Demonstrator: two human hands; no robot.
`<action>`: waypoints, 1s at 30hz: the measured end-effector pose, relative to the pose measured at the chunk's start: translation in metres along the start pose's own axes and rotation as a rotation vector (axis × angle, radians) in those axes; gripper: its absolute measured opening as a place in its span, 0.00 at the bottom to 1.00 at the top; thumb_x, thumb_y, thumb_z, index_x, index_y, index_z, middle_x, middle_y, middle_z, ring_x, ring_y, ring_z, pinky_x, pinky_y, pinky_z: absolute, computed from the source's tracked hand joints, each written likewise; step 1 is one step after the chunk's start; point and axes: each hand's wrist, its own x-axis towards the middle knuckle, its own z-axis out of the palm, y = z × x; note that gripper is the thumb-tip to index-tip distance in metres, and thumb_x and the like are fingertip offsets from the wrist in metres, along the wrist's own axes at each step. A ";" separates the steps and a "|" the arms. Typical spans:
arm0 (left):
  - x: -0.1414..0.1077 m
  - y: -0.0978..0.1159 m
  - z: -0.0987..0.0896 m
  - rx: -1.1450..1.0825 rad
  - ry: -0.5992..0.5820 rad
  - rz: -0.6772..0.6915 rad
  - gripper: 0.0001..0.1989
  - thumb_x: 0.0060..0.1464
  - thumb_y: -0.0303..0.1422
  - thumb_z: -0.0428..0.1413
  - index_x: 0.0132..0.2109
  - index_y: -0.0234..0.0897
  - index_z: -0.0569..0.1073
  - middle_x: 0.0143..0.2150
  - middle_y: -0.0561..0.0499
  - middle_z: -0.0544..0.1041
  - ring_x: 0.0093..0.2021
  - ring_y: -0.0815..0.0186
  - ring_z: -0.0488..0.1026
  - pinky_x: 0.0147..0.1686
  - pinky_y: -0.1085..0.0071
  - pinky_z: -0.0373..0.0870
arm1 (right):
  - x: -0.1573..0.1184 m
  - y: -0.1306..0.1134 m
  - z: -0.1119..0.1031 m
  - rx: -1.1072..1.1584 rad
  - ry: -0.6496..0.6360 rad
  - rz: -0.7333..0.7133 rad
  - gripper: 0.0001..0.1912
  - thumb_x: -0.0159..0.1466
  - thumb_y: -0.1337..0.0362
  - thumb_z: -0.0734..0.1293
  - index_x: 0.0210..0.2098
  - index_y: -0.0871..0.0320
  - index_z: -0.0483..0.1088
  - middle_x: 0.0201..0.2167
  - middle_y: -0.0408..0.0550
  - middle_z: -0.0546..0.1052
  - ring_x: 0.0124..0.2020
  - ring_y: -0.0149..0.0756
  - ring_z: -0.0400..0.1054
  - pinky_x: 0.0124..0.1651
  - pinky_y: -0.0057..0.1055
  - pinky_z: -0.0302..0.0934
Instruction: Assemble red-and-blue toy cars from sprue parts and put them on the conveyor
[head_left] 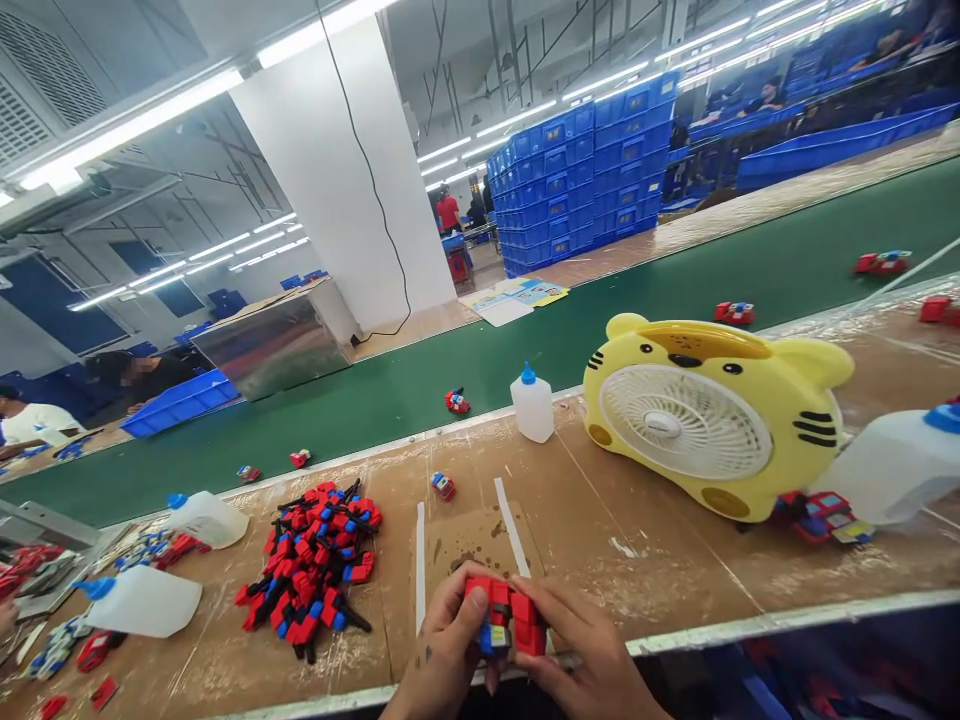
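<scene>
Close to the table's front edge, my left hand (442, 645) grips a red-and-blue plastic toy (495, 600) with a small yellow-green patch on it. My right hand (589, 645) has its fingers closed on a red block-shaped part (528, 622) at the toy's right side. Whether the two parts are joined cannot be made out. Under and beyond my hands lies a stained cardboard patch (465, 530) with white strips along its sides. To the left is a heap of red, blue and black toy parts (319, 560). A small red-and-blue toy (443, 486) sits just beyond the cardboard.
A yellow animal-faced fan (799, 400) stands at right, near a large white bottle (892, 465). A smaller bottle (532, 408) stands by the green conveyor belt (405, 375), which carries several toys. Two bottles lie at left. Blue crates (577, 180) are stacked behind.
</scene>
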 end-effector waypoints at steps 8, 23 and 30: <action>-0.013 0.005 -0.008 -0.014 -0.115 0.061 0.18 0.57 0.45 0.60 0.44 0.34 0.74 0.24 0.54 0.71 0.16 0.75 0.65 0.12 0.82 0.61 | 0.009 -0.027 0.003 0.042 -0.096 -0.080 0.25 0.68 0.51 0.65 0.62 0.53 0.65 0.43 0.54 0.80 0.41 0.42 0.76 0.44 0.30 0.72; -0.045 0.004 -0.058 -0.199 0.320 0.053 0.16 0.53 0.42 0.64 0.45 0.39 0.74 0.40 0.49 0.76 0.25 0.68 0.76 0.16 0.79 0.63 | 0.034 0.002 0.005 0.094 -0.330 0.399 0.16 0.64 0.54 0.69 0.49 0.53 0.74 0.48 0.53 0.77 0.49 0.46 0.73 0.52 0.40 0.69; -0.057 -0.006 -0.079 -0.287 0.486 0.037 0.28 0.44 0.36 0.70 0.53 0.39 0.73 0.40 0.49 0.75 0.26 0.72 0.73 0.23 0.77 0.65 | 0.052 0.021 0.034 -0.152 -0.585 0.205 0.17 0.67 0.60 0.67 0.54 0.55 0.72 0.48 0.53 0.76 0.48 0.43 0.72 0.52 0.37 0.68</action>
